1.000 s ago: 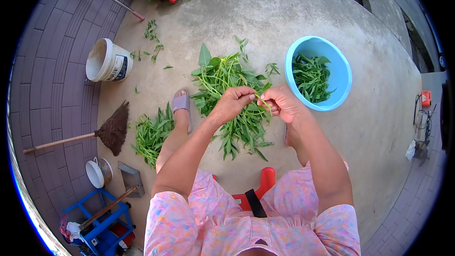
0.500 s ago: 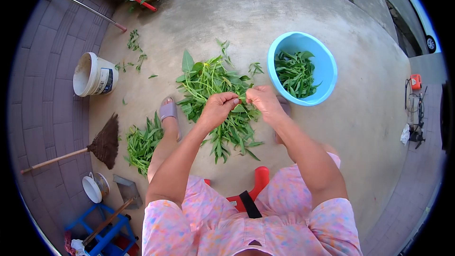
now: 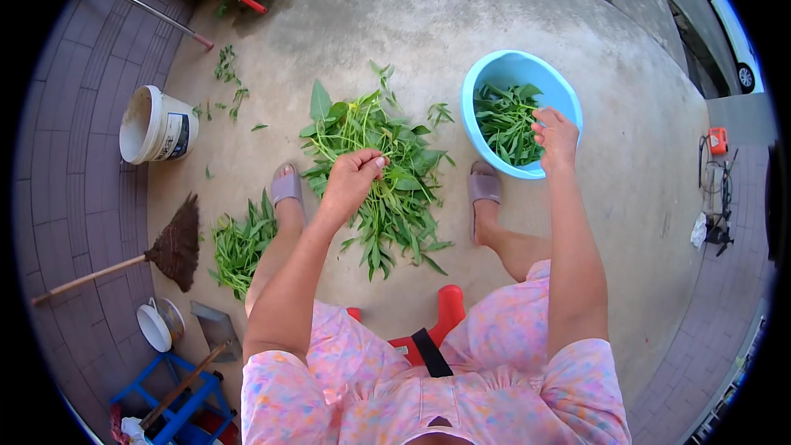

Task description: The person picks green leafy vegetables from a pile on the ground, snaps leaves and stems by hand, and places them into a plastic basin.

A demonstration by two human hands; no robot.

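Observation:
Over the pile of water spinach [image 3: 404,185] on the floor, my left hand [image 3: 353,185] is closed, its thumb and forefinger pinching a thin water spinach stem that is mostly hidden. At the near right rim of the light blue basin [image 3: 565,95], my right hand [image 3: 558,140] has its fingers loosely bent and apart, with nothing plainly held. Plucked water spinach leaves [image 3: 504,125] lie inside the basin, just left of my right fingertips. A second bunch of greens [image 3: 242,249] rests on the floor beside my left foot.
A white bucket [image 3: 171,128] lies tipped by the tiled strip at left. Below it are a broom [image 3: 175,247], a small white pot [image 3: 156,326], a dustpan [image 3: 216,330] and a blue frame [image 3: 177,408]. A red stool [image 3: 449,313] shows beneath me. Cables and a red box [image 3: 718,141] sit at right.
My hands have come apart. The right one has moved right to the basin and its fingers have loosened; the left one has shifted slightly left, still pinching.

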